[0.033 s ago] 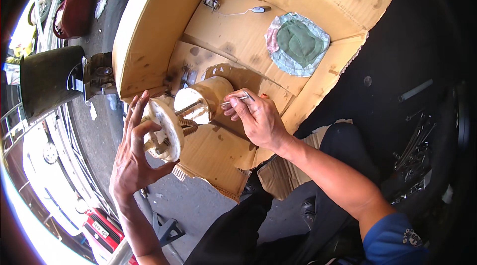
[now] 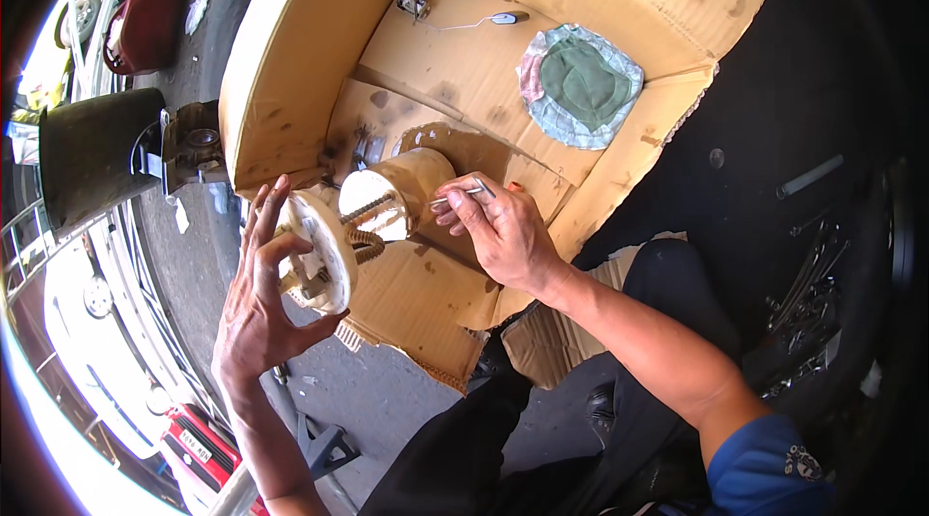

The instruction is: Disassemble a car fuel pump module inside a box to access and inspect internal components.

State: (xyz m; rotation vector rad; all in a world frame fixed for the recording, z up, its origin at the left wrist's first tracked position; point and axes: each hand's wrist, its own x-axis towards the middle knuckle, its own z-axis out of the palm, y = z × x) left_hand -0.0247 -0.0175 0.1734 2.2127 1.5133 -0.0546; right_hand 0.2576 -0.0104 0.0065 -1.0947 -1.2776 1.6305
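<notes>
My left hand [image 2: 259,295] grips the rim of a round off-white fuel pump flange [image 2: 334,265], tilted up on its edge, with fingers and thumb spread around it. Corrugated hoses [image 2: 366,247] run from the flange towards a pale cylindrical pump housing [image 2: 416,177] lying on its side in a cardboard box [image 2: 445,42]. Beside the housing, my right hand [image 2: 508,231] pinches a thin metal rod [image 2: 481,189] between thumb and fingers. A bit of orange-red shows just behind that hand; what it belongs to is hidden.
In the box lie a cloth-like pad [image 2: 584,86] with a green centre and a small part with a wire and white float [image 2: 503,19]. A dark wet stain surrounds the housing. Left stand a black bucket [image 2: 97,158] and a dark red container [image 2: 150,28]. Several wrenches [image 2: 818,274] lie right.
</notes>
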